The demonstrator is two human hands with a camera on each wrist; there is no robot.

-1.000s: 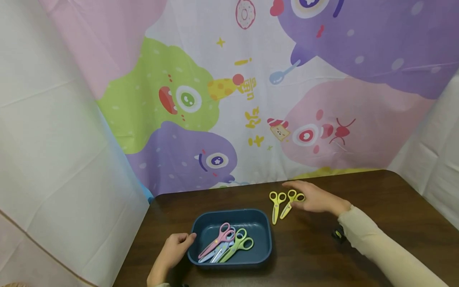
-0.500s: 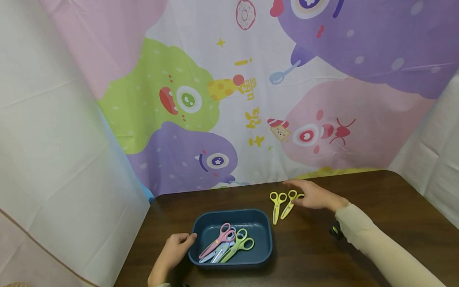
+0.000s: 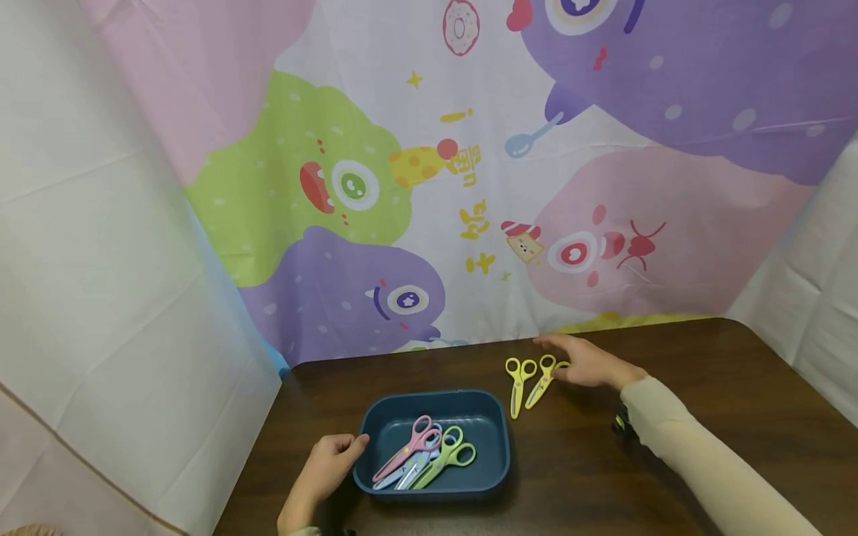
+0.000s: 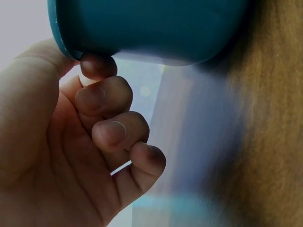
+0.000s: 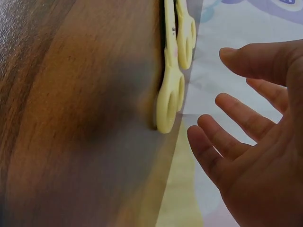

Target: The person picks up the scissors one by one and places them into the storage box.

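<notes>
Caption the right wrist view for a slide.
Right hand, fingers spread, near two pairs of yellow scissors on a wooden table.

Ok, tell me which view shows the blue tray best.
The head view: it takes in the blue tray from above, inside included. The left wrist view shows only part of its outside; the right wrist view, none.

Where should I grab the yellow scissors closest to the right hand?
Probably pinch the loop handles, coming from the right, where the right hand is. Those yellow scissors lie flat, loops at the far end, blades pointing back toward you.
</notes>
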